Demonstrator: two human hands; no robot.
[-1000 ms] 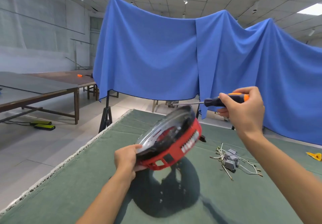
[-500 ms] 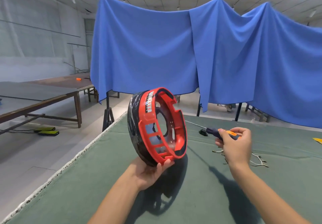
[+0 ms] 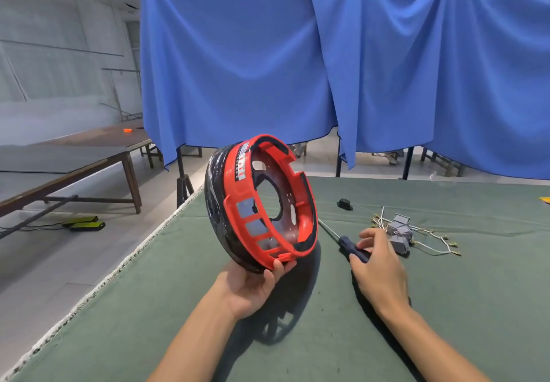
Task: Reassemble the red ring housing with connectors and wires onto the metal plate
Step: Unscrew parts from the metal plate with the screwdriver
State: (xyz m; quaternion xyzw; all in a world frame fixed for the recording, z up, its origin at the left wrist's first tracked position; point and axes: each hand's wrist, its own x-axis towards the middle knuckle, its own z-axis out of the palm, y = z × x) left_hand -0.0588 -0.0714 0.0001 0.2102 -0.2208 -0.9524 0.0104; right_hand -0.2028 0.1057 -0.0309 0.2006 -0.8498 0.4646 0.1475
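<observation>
Red ring housing held up on edge over the green counter.

The left hand (image 3: 253,285) grips the red ring housing (image 3: 262,200) by its lower rim, above the counter (image 3: 178,307). At 3 o'clock from it, the right hand (image 3: 381,265) holds the screwdriver (image 3: 346,240) lying on the counter; connectors and wires (image 3: 400,233) lie just beyond.

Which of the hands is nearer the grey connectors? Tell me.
Right. The right hand rests on the screwdriver beside the grey connectors, its fingertips close to them. The left hand holds the red ring housing up, farther to their left.
</observation>
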